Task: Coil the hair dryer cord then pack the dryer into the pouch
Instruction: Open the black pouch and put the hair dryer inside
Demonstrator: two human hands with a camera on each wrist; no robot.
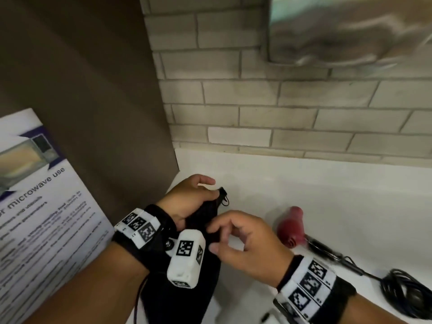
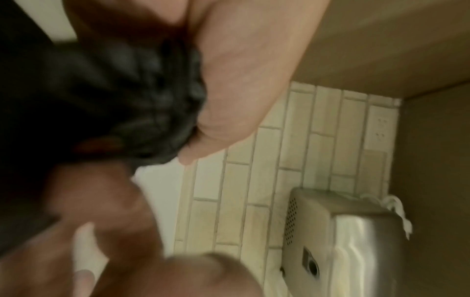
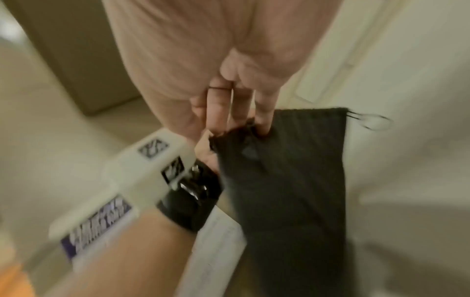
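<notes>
A black drawstring pouch (image 1: 187, 291) hangs over the white counter (image 1: 304, 188), held up by both hands. My left hand (image 1: 205, 191) grips the bunched top of the pouch (image 2: 152, 100). My right hand (image 1: 216, 237) pinches the rim of the pouch (image 3: 292, 180) at its mouth, fingertips (image 3: 262, 126) tucked into the fabric. The drawstring loop (image 3: 374, 120) sticks out at the far corner. The dark red hair dryer (image 1: 291, 226) lies on the counter just right of my right hand, untouched. Its black cord (image 1: 406, 293) lies coiled at the right edge.
A microwave-use poster (image 1: 35, 206) leans at the left against a brown panel (image 1: 93, 90). A tiled wall (image 1: 280, 113) backs the counter, with a steel dispenser (image 1: 350, 31) mounted above and a wall outlet (image 2: 381, 128) nearby.
</notes>
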